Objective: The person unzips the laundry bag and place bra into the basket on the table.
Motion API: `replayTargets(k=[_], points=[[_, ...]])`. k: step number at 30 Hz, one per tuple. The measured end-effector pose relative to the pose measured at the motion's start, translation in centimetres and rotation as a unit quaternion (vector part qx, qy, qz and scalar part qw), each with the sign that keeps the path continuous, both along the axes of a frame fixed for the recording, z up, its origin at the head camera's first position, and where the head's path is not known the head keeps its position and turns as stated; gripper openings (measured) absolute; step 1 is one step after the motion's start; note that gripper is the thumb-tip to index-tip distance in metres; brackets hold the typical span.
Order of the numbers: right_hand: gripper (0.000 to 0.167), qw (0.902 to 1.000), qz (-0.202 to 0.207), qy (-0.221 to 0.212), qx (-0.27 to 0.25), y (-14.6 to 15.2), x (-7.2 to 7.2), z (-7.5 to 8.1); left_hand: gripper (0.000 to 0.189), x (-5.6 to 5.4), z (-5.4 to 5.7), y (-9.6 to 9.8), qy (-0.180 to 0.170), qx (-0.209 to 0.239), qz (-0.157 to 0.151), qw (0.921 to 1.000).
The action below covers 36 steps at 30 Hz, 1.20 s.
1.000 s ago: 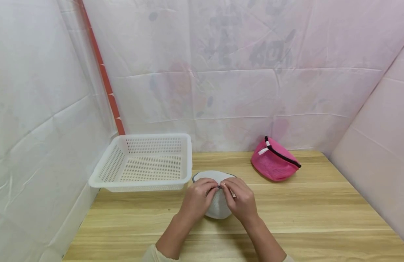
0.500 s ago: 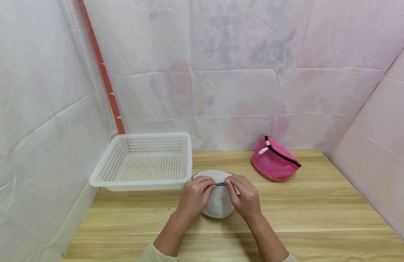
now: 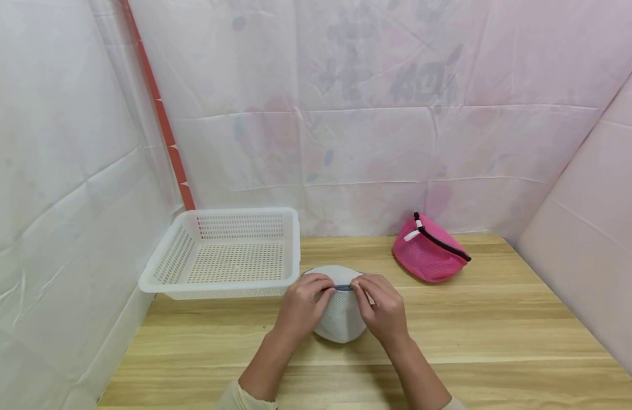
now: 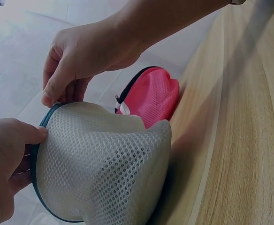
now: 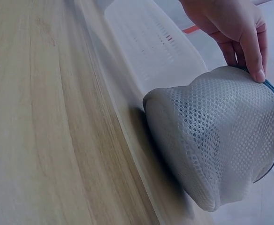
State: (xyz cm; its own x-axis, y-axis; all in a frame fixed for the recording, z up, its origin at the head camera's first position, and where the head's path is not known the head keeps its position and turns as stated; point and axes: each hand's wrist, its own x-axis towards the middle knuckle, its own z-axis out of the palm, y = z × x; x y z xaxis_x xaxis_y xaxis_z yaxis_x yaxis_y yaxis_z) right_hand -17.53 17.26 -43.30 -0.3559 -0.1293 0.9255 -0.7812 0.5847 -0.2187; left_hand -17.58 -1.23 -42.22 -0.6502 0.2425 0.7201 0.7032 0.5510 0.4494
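A white mesh laundry bag (image 3: pixel 340 319) with a grey-blue zipper edge stands on the table in front of me. My left hand (image 3: pixel 304 302) pinches that edge on its left side, thumb against fingers. On the right side my right hand (image 3: pixel 381 304) pinches the same edge, a short stretch of zipper showing between the two hands. In the left wrist view the honeycomb mesh bag (image 4: pixel 104 164) bulges below the zipper, both hands at its dark trim. The right wrist view shows the bag (image 5: pixel 212 131) with its rounded base close over the wood.
A white perforated plastic basket (image 3: pixel 229 288) stands at the back left of the wooden table (image 3: pixel 475 341). A pink mesh bag (image 3: pixel 426 262) with a black zipper and white tag lies at the back right. A pale sheet wall (image 3: pixel 367 148) rises behind.
My hands have drawn slightly apart along the zipper edge, so more of it shows between them. The bag stays in place; the basket and pink bag have not moved.
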Motion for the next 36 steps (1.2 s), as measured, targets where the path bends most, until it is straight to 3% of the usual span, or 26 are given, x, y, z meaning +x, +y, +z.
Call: replayTargets(k=[10,21,36], points=[[0.022,0.9999,0.001,0.014,0.007,-1.1,0.4,-0.1,0.011,0.4,0.1,0.7,0.038,-0.007,-0.003,0.9993],[0.02,0.9998,0.0,0.01,0.017,-1.2,0.5,0.0,0.008,0.7,0.2,0.8,0.017,-0.03,-0.005,0.9994],[0.006,0.9999,-0.011,0.0,-0.003,0.2,-0.1,0.0,0.009,0.3,0.3,0.3,0.003,-0.003,-0.009,0.9999]])
